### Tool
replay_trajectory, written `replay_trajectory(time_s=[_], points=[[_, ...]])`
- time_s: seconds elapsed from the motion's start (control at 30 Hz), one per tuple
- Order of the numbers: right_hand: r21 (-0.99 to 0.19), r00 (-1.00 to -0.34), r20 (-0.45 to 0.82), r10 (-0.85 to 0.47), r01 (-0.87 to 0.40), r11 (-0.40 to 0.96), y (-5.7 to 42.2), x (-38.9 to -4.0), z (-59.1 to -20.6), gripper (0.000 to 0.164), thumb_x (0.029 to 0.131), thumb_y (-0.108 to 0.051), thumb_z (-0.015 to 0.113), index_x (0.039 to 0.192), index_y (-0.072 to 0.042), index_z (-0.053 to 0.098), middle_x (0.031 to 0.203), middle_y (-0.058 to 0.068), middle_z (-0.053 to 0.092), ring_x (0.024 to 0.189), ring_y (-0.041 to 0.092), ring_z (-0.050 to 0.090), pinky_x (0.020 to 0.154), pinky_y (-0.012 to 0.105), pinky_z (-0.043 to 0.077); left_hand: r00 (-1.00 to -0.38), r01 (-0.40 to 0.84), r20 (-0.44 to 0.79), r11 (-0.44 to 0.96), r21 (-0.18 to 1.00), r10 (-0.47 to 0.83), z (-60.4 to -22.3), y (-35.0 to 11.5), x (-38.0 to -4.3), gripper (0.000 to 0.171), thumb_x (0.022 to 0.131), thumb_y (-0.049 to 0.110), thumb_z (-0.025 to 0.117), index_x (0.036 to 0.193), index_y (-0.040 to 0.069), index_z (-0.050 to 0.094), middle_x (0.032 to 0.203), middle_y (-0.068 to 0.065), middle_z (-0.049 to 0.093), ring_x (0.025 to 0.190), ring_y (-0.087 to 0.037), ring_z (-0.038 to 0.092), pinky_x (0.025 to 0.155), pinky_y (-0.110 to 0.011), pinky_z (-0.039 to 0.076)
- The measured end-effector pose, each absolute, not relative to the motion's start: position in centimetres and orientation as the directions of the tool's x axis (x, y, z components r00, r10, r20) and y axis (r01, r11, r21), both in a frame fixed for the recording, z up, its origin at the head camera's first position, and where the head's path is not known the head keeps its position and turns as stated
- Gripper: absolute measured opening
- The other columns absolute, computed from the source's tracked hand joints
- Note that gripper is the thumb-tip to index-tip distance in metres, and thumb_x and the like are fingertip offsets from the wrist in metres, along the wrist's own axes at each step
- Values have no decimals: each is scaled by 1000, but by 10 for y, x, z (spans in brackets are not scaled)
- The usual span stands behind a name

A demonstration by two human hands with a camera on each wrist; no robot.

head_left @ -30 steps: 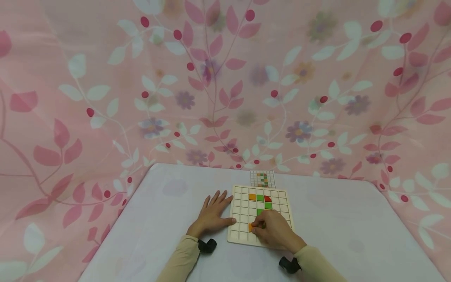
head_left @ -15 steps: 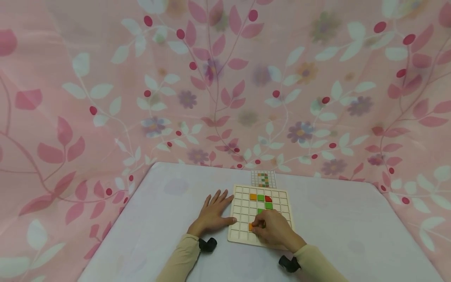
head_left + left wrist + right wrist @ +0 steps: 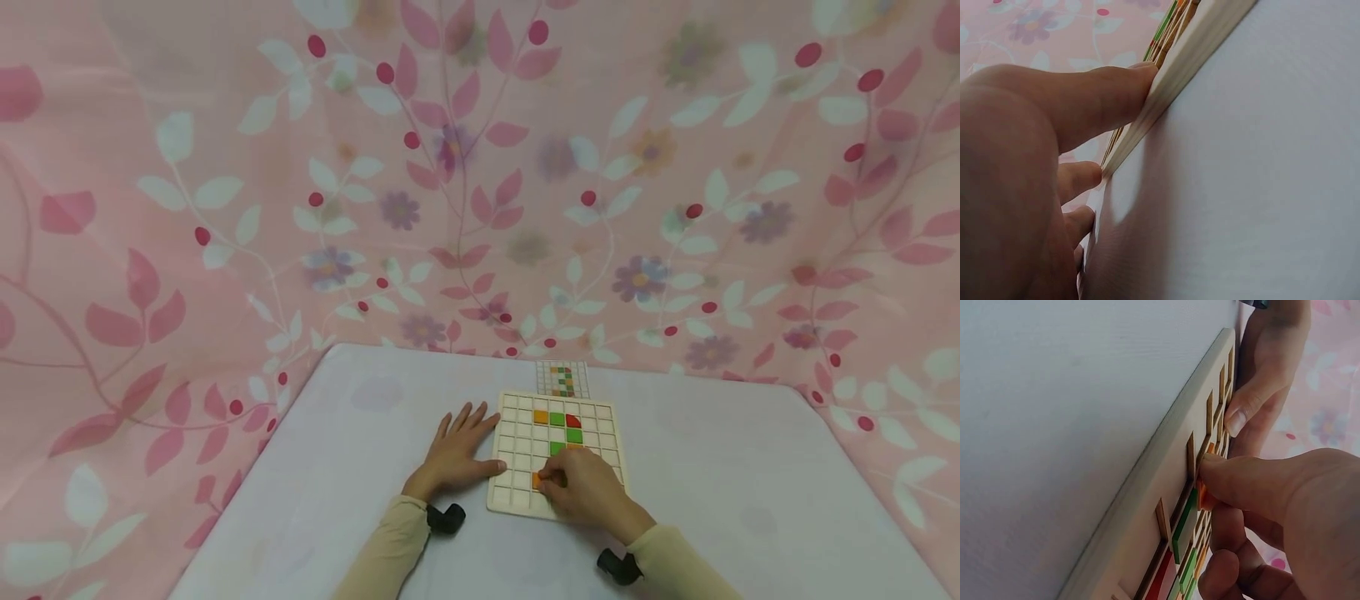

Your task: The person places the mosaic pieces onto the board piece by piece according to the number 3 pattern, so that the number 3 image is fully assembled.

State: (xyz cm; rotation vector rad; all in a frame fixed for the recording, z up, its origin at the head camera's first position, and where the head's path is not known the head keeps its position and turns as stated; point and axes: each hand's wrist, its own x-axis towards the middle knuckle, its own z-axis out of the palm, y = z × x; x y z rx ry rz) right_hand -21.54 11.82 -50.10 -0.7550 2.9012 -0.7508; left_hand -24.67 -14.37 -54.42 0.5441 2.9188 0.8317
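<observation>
A pale wooden grid board (image 3: 521,459) lies flat on the table. My left hand (image 3: 455,457) is spread along its left side, thumb resting on the edge and fingers straight. In the left wrist view, the thumb (image 3: 1100,94) touches the board's rim (image 3: 1182,69). Over the board's lower part, my right hand (image 3: 588,490) pinches an orange tile (image 3: 1203,495) between thumb and fingers, at a grid cell. Beside it in the right wrist view are a green tile (image 3: 1186,526) and a red tile (image 3: 1162,575). My right hand hides several lower cells.
Farther up, an orange tile (image 3: 541,417), a green tile (image 3: 557,419) and a rounded red tile (image 3: 573,422) sit in one row. A printed pattern card (image 3: 546,380) lies behind the board. White cloth (image 3: 712,467) covers the table; a pink floral curtain (image 3: 480,250) hangs behind.
Both hands keep nearly the same position on the board, the right still pinching the orange tile. The head view has shifted slightly.
</observation>
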Motion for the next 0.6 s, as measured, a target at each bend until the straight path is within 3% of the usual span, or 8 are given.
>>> replay_trajectory(time_s=[0.6], points=[[-481,-875,56,-480,-445,755,119,-210,-507,13,94,-23,80,104,-18,73,62,-13,51,54,3,45,50,21,36,-937,317,40,796,515,347,-543,-143,-245,85,94,57,68,165,18,42,176,-9,27,166,-37,14,130,-66,7]])
